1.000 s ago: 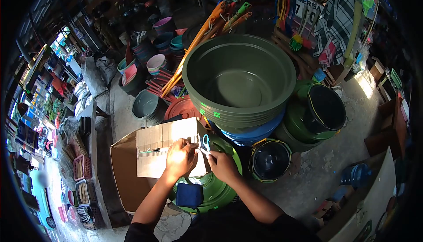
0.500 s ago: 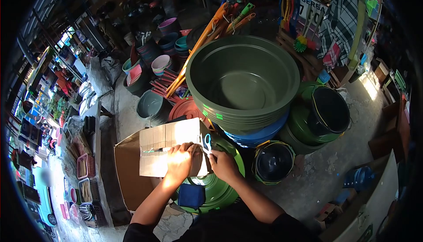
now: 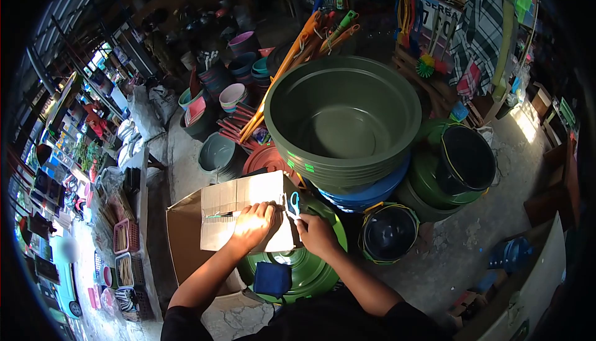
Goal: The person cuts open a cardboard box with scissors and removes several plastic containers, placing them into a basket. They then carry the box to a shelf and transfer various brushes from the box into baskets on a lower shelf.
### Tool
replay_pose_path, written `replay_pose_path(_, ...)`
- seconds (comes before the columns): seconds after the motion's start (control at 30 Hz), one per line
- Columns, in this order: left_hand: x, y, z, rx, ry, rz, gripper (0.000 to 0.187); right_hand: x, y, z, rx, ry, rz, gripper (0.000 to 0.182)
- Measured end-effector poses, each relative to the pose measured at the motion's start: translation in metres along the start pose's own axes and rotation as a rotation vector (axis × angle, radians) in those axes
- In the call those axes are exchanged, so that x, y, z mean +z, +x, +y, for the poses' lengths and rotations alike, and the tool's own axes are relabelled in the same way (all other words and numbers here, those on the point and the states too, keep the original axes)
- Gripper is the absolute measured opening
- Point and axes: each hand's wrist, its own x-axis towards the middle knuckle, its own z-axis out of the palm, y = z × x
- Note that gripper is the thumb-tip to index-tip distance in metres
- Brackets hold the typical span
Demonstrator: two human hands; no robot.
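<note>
A flat cardboard piece [image 3: 217, 229], brightly sunlit, lies at the top of an open cardboard box [image 3: 186, 248]. My left hand [image 3: 251, 226] rests on its right part, fingers curled and gripping it near the edge. My right hand [image 3: 318, 237] is closed on a pair of scissors [image 3: 295, 202] beside that edge. The light blue scissor loops point up, away from me; the blades are hard to make out. Below both hands is a round green plastic lid [image 3: 323, 269], with a dark blue pouch [image 3: 272, 280] on my side of it.
A tall stack of large green tubs [image 3: 344, 127] stands just ahead, above a blue basin [image 3: 372, 195]. Black buckets [image 3: 390, 232] sit to the right, near a water bottle [image 3: 510, 251]. Orange poles [image 3: 285, 68] lean behind a grey bucket [image 3: 218, 153]. Baskets [image 3: 125, 237] line the left.
The whole view has shifted slightly, with the surroundings lower and a little to the right. Both hands keep their holds on the cardboard and the scissors, with little visible movement.
</note>
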Motion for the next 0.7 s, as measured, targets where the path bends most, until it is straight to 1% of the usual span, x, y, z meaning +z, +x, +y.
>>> replay_pose_path(0.07,0.006,-0.003,-0.001,-0.001,0.002,0.031,0.017,0.002,0.0,0.002,-0.033,0.008,0.033,0.025)
replay_pose_path(0.13,0.008,-0.004,0.0,-0.056,-0.12,0.072,0.017,0.004,0.0,0.006,-0.045,0.014,0.034,0.024)
replay_pose_path(0.17,0.008,-0.004,0.0,-0.056,-0.121,0.069,0.017,0.004,0.0,0.007,-0.061,0.017,0.035,0.024)
replay_pose_path(0.23,-0.005,0.002,-0.001,-0.079,-0.254,0.029,0.019,0.004,0.0,0.007,-0.059,0.017,0.028,0.023)
replay_pose_path(0.27,-0.013,0.006,-0.001,-0.081,-0.255,0.027,0.019,0.004,0.0,0.007,-0.057,0.016,0.022,0.023)
replay_pose_path(0.33,-0.029,0.016,0.002,-0.181,-0.483,-0.12,0.022,0.004,0.0,0.007,-0.052,0.011,0.008,0.023)
replay_pose_path(0.37,-0.027,0.017,0.0,-0.181,-0.483,-0.119,0.022,0.004,0.0,0.007,-0.049,0.007,-0.003,0.023)
replay_pose_path(0.43,-0.017,0.017,-0.01,-0.197,-0.659,-0.151,0.019,0.003,0.002,0.005,-0.032,-0.012,-0.023,0.023)
replay_pose_path(0.47,-0.009,0.015,-0.014,-0.24,-0.731,-0.173,0.018,0.003,0.002,0.004,-0.013,-0.03,-0.042,0.023)
replay_pose_path(0.5,-0.002,0.013,-0.015,-0.237,-0.731,-0.175,0.018,0.004,0.002,0.004,-0.01,-0.029,-0.04,0.023)
replay_pose_path(0.57,0.01,0.009,-0.015,-0.309,-0.786,-0.18,0.017,0.008,0.002,0.003,-0.051,-0.08,0.016,0.023)
replay_pose_path(0.6,0.011,0.008,-0.014,-0.341,-0.852,-0.157,0.013,0.009,0.003,0.002,-0.047,-0.078,0.017,0.023)
replay_pose_path(0.63,0.013,0.007,-0.013,-0.339,-0.852,-0.162,0.013,0.01,0.004,0.001,-0.047,-0.085,0.009,0.023)
replay_pose_path(0.7,0.016,0.005,-0.01,-0.361,-0.979,-0.092,0.011,0.011,0.004,-0.001,-0.042,-0.096,-0.006,0.023)
